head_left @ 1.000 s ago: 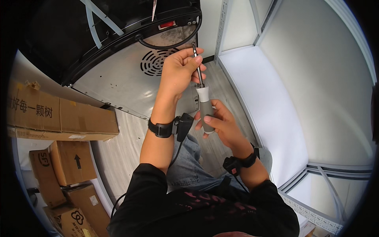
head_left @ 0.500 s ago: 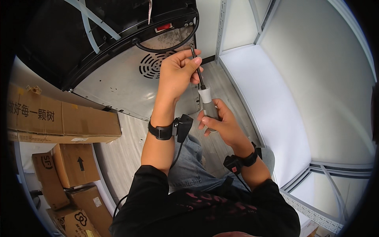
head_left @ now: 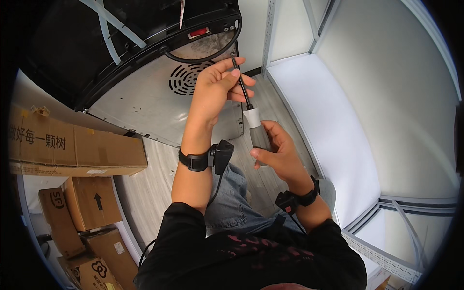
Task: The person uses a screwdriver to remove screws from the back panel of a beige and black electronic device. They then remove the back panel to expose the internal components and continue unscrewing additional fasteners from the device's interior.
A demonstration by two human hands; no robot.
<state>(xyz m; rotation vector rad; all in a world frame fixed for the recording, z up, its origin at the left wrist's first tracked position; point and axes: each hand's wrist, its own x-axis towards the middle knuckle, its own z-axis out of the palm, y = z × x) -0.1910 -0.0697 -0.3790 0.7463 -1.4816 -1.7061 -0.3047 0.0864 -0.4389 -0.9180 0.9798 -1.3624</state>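
A screwdriver [head_left: 258, 133] with a dark shaft, a white collar and a grey handle slants between my two hands. My left hand [head_left: 210, 94] pinches the shaft near its tip with thumb and index finger, while its other fingers stretch out beyond the shaft. Lower down, my right hand [head_left: 282, 154] is closed round the handle, thumb on the near side. The tip points up toward the right end of a metal-and-black appliance [head_left: 154, 108], beside its looped black cable [head_left: 193, 62]. From this view I cannot tell whether the tip touches a screw.
A red switch [head_left: 198, 32] and a round vent [head_left: 186, 79] are on the appliance. Cardboard boxes [head_left: 92, 200] fill the left side, one long box [head_left: 77, 150] above the others. A white shelf [head_left: 328, 125] with metal posts runs along the right, beside the wood-look floor [head_left: 150, 193].
My left hand's lower fingers have spread out past the shaft. The fingers of my right hand have shifted on the handle, uncovering more of it. The screwdriver has moved slightly.
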